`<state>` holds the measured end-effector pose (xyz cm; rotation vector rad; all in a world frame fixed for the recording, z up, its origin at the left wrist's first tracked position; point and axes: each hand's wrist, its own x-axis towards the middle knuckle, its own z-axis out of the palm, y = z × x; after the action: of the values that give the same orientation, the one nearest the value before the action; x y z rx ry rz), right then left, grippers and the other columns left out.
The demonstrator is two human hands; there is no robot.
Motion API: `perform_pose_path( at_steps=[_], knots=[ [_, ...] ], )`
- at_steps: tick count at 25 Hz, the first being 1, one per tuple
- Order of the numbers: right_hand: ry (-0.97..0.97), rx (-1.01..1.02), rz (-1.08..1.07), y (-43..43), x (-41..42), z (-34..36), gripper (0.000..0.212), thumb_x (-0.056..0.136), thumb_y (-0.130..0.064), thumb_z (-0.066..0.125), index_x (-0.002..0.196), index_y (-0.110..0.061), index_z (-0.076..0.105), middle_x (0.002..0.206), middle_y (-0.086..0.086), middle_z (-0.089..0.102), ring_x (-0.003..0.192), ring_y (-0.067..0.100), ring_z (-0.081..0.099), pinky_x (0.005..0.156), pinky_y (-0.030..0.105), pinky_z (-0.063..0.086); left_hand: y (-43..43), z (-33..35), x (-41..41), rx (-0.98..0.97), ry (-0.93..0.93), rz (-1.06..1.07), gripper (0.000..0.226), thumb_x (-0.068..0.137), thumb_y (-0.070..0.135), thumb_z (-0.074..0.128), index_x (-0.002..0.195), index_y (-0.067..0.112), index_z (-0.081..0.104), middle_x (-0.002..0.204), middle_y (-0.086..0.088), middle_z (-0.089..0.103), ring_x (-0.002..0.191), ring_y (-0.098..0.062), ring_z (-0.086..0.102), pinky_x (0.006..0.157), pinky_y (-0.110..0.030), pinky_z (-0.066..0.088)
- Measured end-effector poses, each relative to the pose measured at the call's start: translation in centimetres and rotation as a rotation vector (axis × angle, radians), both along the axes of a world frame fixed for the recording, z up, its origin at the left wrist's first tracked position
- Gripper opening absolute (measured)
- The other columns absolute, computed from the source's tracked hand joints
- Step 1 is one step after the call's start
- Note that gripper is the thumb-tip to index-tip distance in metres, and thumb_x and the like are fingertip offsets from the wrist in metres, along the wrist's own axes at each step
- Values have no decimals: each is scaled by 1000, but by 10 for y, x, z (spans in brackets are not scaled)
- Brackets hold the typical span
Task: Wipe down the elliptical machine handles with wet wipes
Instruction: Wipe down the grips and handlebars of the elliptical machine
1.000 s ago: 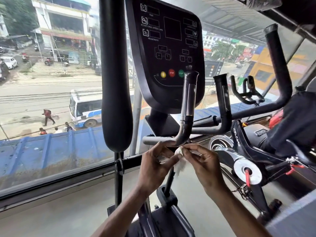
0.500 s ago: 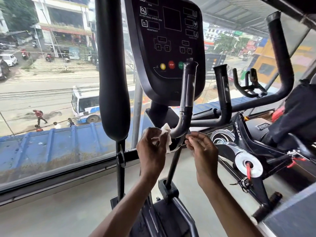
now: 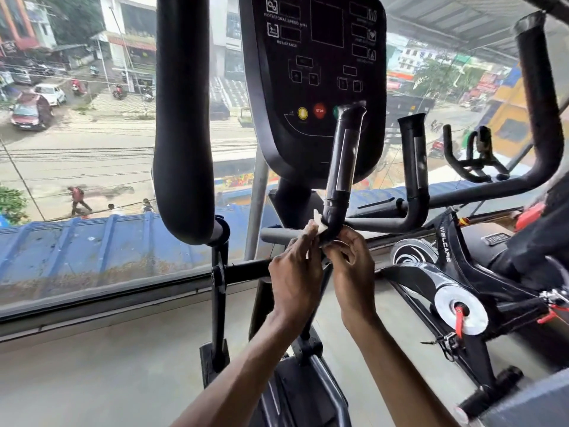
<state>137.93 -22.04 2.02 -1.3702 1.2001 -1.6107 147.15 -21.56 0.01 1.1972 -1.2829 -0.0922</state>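
We see both hands meeting at the elbow of the near black tubular fixed handle with a grey sensor strip (image 3: 341,167), just under the black console panel with yellow, red and green buttons (image 3: 311,72). A second ago the crumpled white wet wipe (image 3: 317,225) hung below that elbow, held between the two hands and clear of the tube. Half a second ago the left hand alone pressed it on the left side of the bend. Now the wipe sits on the bend itself, with a small white corner poking up above the fingers.

The left hand (image 3: 294,272) has its grip clenched on the wipe, pinching it against the left side of the tube where the grey horizontal bar (image 3: 275,235) joins. The right hand (image 3: 352,266) curls its fingers under and round the right side of the bend. Its grip seems to grasp the wipe's other end, though little white shows there.

We judge that the wipe has gone from being readied to touching the handle, so the wiping of this handle is only starting. The upright part above is still to do, as are the far fixed handle (image 3: 415,167) and the thick black padded moving handle on the left (image 3: 183,118).
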Motion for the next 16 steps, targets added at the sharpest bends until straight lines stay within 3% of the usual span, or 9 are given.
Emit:
perform_pose_path(
  at_steps=[6, 11, 13, 16],
  knots=[
    [85, -78, -25, -3, -5, -9, 23, 88, -32, 72, 110, -38, 68, 105, -9, 75, 101, 12, 71, 83, 25, 50, -3, -21, 8, -47, -13, 1, 35, 99, 6, 64, 132, 16, 69, 115, -7, 77, 84, -23, 77, 70, -20, 52],
    [105, -96, -3, -2, -9, -10, 30, 83, -42, 70, 114, -40, 69, 109, -8, 76, 105, 19, 70, 94, 44, 55, 5, -2, -7, -206, 36, -111, 34, 105, 22, 52, 130, 8, 69, 132, -6, 69, 108, -21, 75, 89, -28, 60],
    [124, -96, 6, -2, -11, -10, 30, 83, -39, 70, 113, -44, 70, 109, -7, 76, 105, 19, 70, 95, 49, 55, 0, -10, -5, -186, 22, -71, 35, 107, 25, 49, 129, 7, 69, 125, -10, 73, 103, -25, 76, 87, -27, 60],
    [154, -112, 3, -1, -12, -10, 33, 83, -38, 67, 112, -53, 69, 107, -6, 76, 103, 19, 70, 94, 49, 55, -3, -12, 5, -180, -34, -36, 31, 97, 3, 62, 127, 7, 71, 110, -10, 78, 95, -23, 76, 84, -14, 53]
  ],
)
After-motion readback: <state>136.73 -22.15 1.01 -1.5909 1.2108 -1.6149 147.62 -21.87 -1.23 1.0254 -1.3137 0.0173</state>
